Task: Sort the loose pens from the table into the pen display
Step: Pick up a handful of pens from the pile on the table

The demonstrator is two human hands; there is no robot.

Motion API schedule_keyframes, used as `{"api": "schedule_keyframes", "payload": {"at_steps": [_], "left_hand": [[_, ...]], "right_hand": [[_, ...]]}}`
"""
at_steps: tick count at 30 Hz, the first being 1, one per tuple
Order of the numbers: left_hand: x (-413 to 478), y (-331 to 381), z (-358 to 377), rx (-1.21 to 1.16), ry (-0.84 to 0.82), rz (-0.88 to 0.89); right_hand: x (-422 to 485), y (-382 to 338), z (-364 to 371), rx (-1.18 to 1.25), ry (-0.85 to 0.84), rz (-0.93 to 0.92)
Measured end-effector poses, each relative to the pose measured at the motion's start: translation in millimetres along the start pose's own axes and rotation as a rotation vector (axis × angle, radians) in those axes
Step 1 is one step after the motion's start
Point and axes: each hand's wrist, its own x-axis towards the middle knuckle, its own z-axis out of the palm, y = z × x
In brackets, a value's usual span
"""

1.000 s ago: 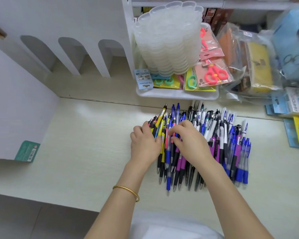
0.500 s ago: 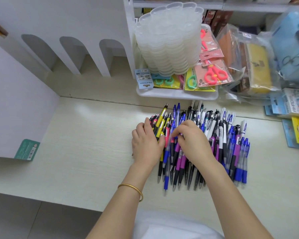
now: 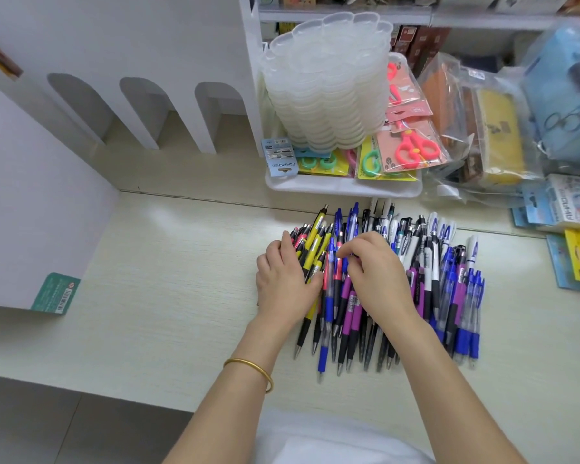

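Observation:
A big pile of loose pens [image 3: 429,272] in blue, black, purple, white and yellow lies on the pale table [image 3: 181,279], tips toward me. My left hand [image 3: 285,286] rests flat with straight fingers against the pile's left edge, beside the yellow pens [image 3: 313,239], thumb over a pink one. My right hand [image 3: 379,279] lies on the middle of the pile, fingers curled, pinching a blue pen [image 3: 330,262] near its top. The white pen display [image 3: 168,112] with arched slots stands at the back left, well apart from both hands.
A stack of clear plastic trays [image 3: 325,88] and packed scissors sit in a white tray [image 3: 342,190] just behind the pens. Bagged stationery [image 3: 482,128] crowds the back right. A white box [image 3: 31,195] stands at the left. The table's front edge runs below my forearms.
My left hand has slid right against the pile, its thumb now over the pens. My right fingers have curled tighter around a blue pen.

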Motion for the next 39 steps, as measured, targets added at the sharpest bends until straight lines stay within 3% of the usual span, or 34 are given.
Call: {"api": "schedule_keyframes", "payload": {"at_steps": [10,25,39], "left_hand": [[-0.4,-4.7,-6.2,0.002,-0.115,0.031],[6.0,-0.8,-2.9,0.062,0.012,0.026],[16.3,-3.3,-8.6,-0.133,-0.018,-0.069]], "right_hand": [[1.4,1.7,1.7,0.007,-0.014,0.011],[0.9,1.5,1.9,-0.001,-0.038,0.027],[-0.5,0.9,0.5,-0.004,-0.052,0.034]]}}
